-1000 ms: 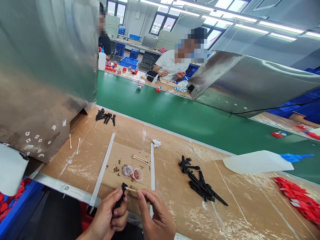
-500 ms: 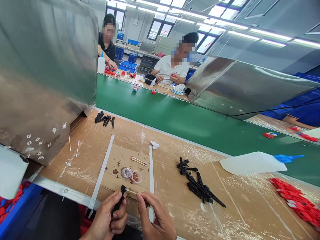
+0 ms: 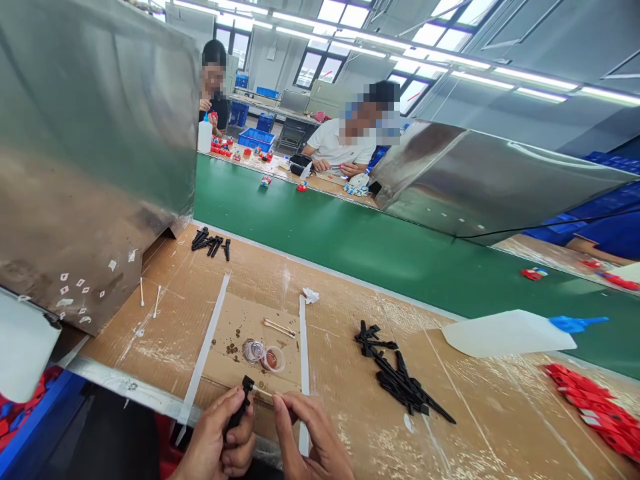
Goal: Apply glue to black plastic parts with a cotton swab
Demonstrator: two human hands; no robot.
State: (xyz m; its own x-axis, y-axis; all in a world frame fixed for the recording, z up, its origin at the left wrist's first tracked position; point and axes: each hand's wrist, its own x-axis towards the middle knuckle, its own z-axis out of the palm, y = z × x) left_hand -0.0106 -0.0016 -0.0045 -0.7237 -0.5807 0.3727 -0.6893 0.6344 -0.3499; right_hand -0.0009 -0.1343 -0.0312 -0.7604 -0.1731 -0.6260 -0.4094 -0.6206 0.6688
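At the near edge of the bench, my left hand (image 3: 220, 440) grips a small black plastic part (image 3: 241, 400) upright. My right hand (image 3: 310, 437) pinches a cotton swab (image 3: 263, 391) whose tip touches the top of that part. Just beyond my hands sit two small clear cups (image 3: 263, 353), one holding a brownish liquid, on a cardboard square. Two more swabs (image 3: 279, 327) lie behind the cups. A pile of black plastic parts (image 3: 397, 377) lies to the right.
A white squeeze bottle with blue nozzle (image 3: 510, 333) lies on its side at right, near red parts (image 3: 600, 407). More black parts (image 3: 210, 241) lie at back left. Metal panels stand left and right of a green conveyor belt (image 3: 390, 247). Two people work across it.
My hands stay together with the swab tip on the black part. The view has shifted slightly; the people across the belt have moved a little.
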